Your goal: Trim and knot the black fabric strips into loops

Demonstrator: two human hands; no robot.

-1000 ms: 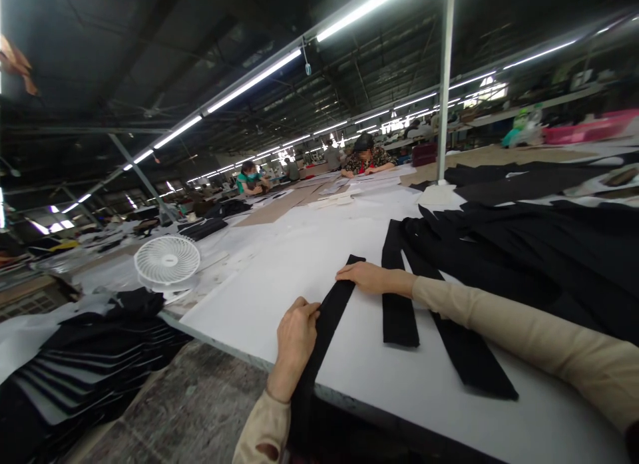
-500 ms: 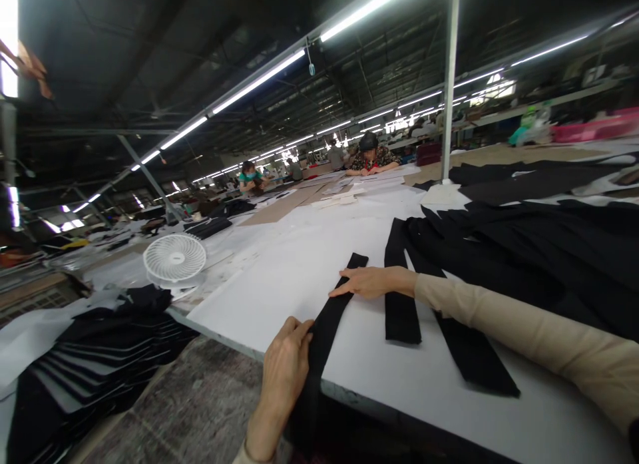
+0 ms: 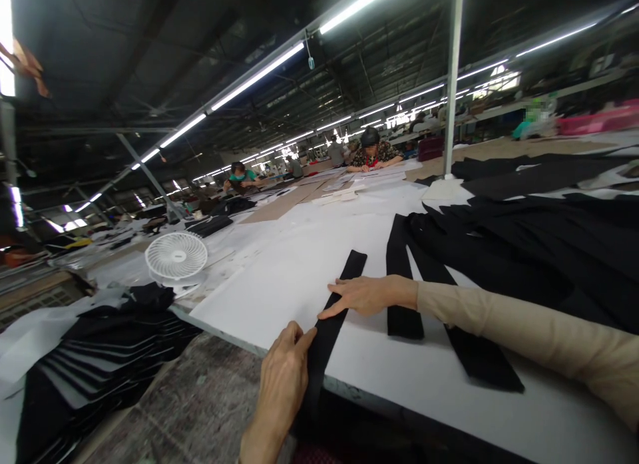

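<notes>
1. A black strip (image 3: 327, 334) of cloth lies on the white table (image 3: 259, 271), right of the white fan (image 3: 176, 256) and nearer the wearer. Its far end rests flat, while its near end runs down over the table's edge.
2. The left hand (image 3: 282, 371), also nearer than the fan and to its right, has its fingers bent and a fingertip at the strip's left edge (whether it pinches the cloth, I cannot tell).
3. The right hand (image 3: 367, 295), farther right of the fan than the left hand, lies palm down across the strip, thumb and fingers spread apart.
4. Farther right of the fan, a short band (image 3: 404, 321) of black cloth passes under the right wrist, and a long band (image 3: 482, 361) slants under the beige sleeve (image 3: 524, 327).
5. Beyond those, well to the fan's right, spreads a heap (image 3: 529, 264) of black cloth.
6. Below the fan and to its left sits a stack (image 3: 100, 364) of dark cloth pieces (pale edges show between the layers).
7. Farther back than the fan and to its right, a person in a patterned top (image 3: 377, 154) leans over the work surface, near a metal pole (image 3: 453, 84).
</notes>
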